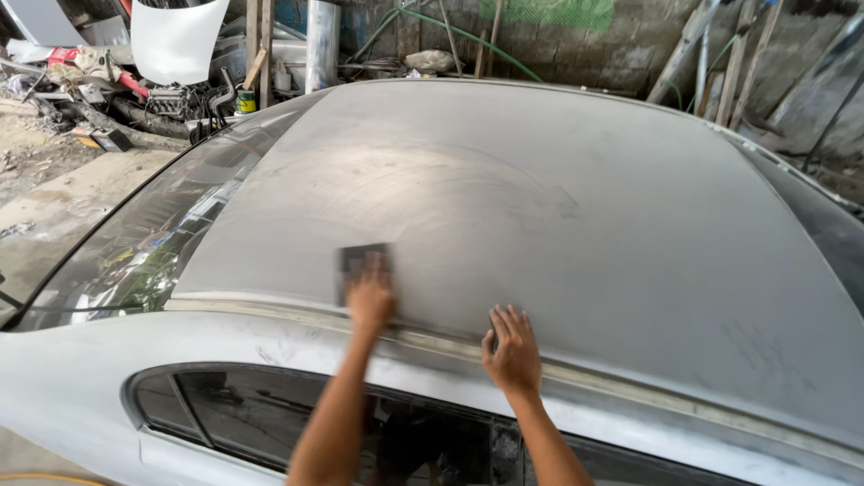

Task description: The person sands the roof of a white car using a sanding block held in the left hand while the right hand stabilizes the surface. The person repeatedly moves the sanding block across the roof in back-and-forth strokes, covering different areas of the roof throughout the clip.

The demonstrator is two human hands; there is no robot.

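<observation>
A dull grey, sanded car roof (pixel 558 207) fills the view. My left hand (pixel 371 297) presses a dark grey sanding sheet (pixel 358 261) flat on the roof near its near edge; hand and sheet are blurred by motion. My right hand (pixel 513 346) rests with fingers spread on the roof edge just to the right, holding nothing. Both forearms reach up from below, over the car's side window (pixel 270 418).
The windshield (pixel 135 243) slopes down at the left. Behind the car lie workshop clutter, a white body panel (pixel 177 40), engine parts (pixel 171 101), a clear plastic roll (pixel 322 43), timber planks (pixel 720 54) and a green hose against a block wall.
</observation>
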